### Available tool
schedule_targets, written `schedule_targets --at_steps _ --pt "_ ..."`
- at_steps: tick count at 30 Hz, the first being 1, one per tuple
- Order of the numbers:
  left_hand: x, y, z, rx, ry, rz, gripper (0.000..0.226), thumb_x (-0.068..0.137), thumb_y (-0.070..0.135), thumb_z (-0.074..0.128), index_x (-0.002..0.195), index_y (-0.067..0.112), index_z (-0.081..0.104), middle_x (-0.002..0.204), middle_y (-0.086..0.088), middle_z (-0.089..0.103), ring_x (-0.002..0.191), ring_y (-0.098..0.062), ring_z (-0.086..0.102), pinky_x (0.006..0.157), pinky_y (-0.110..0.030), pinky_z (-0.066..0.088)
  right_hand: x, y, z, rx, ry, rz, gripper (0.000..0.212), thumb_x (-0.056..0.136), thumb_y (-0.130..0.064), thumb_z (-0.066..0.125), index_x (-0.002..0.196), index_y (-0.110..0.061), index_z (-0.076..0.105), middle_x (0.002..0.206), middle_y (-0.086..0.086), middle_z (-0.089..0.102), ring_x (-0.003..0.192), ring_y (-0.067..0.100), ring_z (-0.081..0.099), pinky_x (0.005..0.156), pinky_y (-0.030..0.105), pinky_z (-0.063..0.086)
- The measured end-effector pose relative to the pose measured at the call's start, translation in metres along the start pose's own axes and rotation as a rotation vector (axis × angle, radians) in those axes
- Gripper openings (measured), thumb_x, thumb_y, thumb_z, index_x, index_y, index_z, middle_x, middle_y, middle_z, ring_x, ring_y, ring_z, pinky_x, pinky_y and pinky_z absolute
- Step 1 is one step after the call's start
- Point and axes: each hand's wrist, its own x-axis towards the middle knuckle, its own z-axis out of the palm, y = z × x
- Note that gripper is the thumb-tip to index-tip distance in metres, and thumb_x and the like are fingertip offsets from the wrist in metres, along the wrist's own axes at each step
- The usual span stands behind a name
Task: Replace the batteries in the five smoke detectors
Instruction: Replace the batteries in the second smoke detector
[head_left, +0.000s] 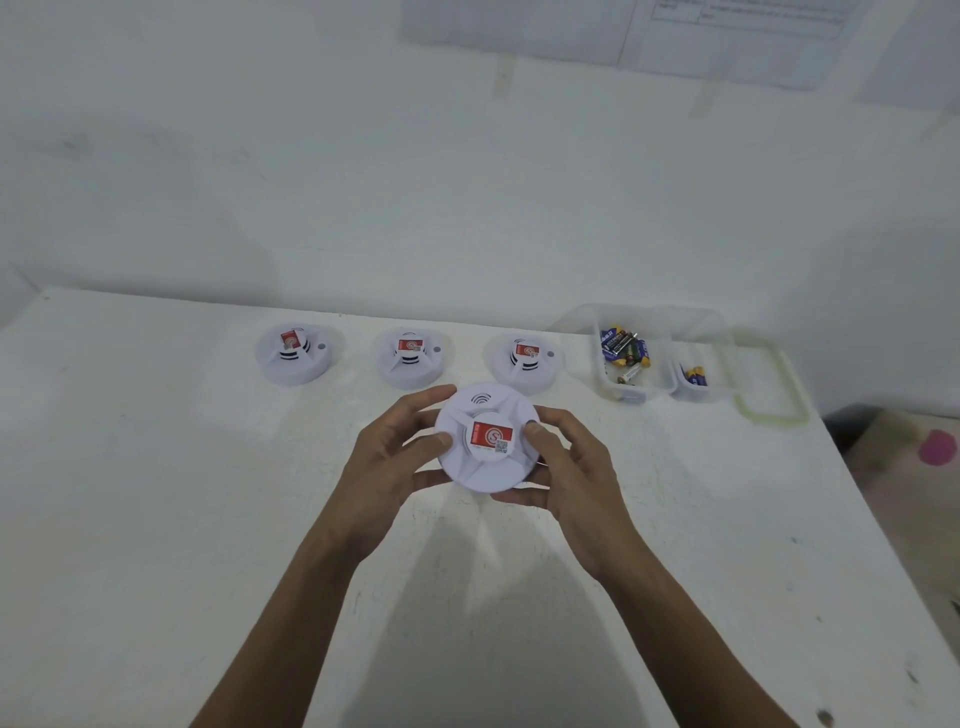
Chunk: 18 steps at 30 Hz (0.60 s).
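I am holding one white smoke detector (488, 441) in both hands, a little above the white table (156, 519), in front of me. Its face, with the red label, is turning up to me. My left hand (395, 462) is gripping the left side: the thumb is pressing on the face near the label, and the other fingers are curling around the far rim. My right hand (569, 467) is gripping the right side: the thumb is lying on the rim, and the fingers are curling under the body.

Behind it, three more detectors are standing in a row near the wall: the left detector (296, 356), the middle detector (413, 358) and the right detector (524, 361), well apart from each other. To the right of them, a clear box (631, 396) is holding several loose batteries (623, 348). Just beside it, a smaller clear box (698, 396) is holding a few batteries more.
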Motion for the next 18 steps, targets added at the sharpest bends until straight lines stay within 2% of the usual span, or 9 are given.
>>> schedule_targets --at_steps 7,18 --pt "0.0000 -0.0009 -0.0009 0.008 0.003 -0.006 0.035 0.092 0.014 0.057 0.124 0.029 0.058 0.115 0.003 0.068 0.106 -0.020 0.066 0.084 -0.042 0.057 -0.0001 0.0011 0.0004 -0.003 -0.004 0.010 0.022 0.095 -0.023 0.054 0.116 -0.020 0.060 0.110 0.005 0.069 0.092 0.024 0.071 0.076 0.048 0.059" --pt "0.0003 -0.0010 -0.0021 0.018 0.003 -0.009 0.036 0.091 0.017 0.058 0.125 0.028 0.057 0.118 0.003 0.067 0.106 -0.020 0.065 0.086 -0.043 0.056 0.0014 0.0025 0.0020 -0.017 0.003 0.024 0.024 0.095 -0.024 0.055 0.119 -0.021 0.059 0.114 0.003 0.067 0.095 0.023 0.070 0.077 0.047 0.059"
